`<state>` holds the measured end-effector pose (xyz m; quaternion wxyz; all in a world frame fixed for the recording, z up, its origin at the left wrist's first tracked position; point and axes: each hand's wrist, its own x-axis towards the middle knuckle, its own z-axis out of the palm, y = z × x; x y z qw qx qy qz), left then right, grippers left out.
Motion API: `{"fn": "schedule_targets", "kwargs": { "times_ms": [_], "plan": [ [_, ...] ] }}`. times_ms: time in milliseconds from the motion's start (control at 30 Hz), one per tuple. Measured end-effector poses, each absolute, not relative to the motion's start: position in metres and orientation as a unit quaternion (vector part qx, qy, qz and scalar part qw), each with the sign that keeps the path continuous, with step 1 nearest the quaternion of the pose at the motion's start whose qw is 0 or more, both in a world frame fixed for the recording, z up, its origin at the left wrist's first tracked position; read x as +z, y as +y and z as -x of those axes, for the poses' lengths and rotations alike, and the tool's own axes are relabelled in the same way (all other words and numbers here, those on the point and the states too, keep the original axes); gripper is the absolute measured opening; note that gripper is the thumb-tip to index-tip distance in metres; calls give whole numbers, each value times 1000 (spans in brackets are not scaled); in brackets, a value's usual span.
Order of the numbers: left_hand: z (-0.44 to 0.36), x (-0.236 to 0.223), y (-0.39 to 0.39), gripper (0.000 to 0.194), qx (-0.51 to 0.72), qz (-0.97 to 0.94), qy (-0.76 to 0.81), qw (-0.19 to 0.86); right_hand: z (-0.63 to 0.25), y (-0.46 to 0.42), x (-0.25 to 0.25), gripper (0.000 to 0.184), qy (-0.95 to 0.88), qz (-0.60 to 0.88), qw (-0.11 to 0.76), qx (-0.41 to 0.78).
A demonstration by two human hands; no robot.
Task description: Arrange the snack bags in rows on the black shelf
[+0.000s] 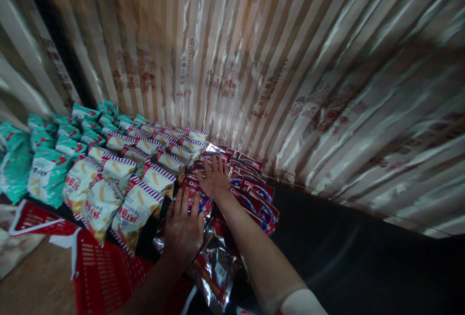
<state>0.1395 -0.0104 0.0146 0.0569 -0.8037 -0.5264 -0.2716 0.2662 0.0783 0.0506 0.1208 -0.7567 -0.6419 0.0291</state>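
Dark red snack packets [250, 194] lie in overlapping rows on a black surface. My left hand [184, 230] rests on the near left packets, palm down with fingers stretched out. Farther back, my right hand [214, 178] lies flat across more of the red packets, its fingers spread. Neither hand grips a packet. Below my hands is a shiny packet [214, 269] showing its silvery side, partly covered by my right forearm. White and yellow snack bags [140, 208] with striped edges stand just left of my left hand.
Turquoise snack bags [51, 174] stand in rows at the far left. A red plastic basket [98, 266] is at the near left, beside the bags. Behind the goods hangs a pleated, printed plastic curtain [232, 49]. The black surface [327, 252] continues to the right.
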Motion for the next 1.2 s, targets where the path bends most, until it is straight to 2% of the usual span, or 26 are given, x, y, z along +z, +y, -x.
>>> {"fn": "schedule_targets", "kwargs": {
  "times_ms": [167, 467, 800, 1033, 1200],
  "plan": [
    [-136, 7, -7, 45, -269, 814, -509, 72, -270, 94, 51, 66, -630, 765, 129, 40],
    [-138, 6, -8, 42, -283, 813, -502, 78, -281, 117, 54, 70, -631, 765, 90, 88],
    [-137, 2, -6, 43, -278, 817, -499, 80, -290, 126, 55, 63, -664, 738, 75, 95],
    [-140, 9, -9, 43, -280, 807, -515, 68, -294, 105, 81, 50, -687, 707, 166, 40],
    [-138, 14, -9, 46, -276, 810, -514, 55, -311, 51, 96, 49, -663, 673, 328, 3]
  ]
}}
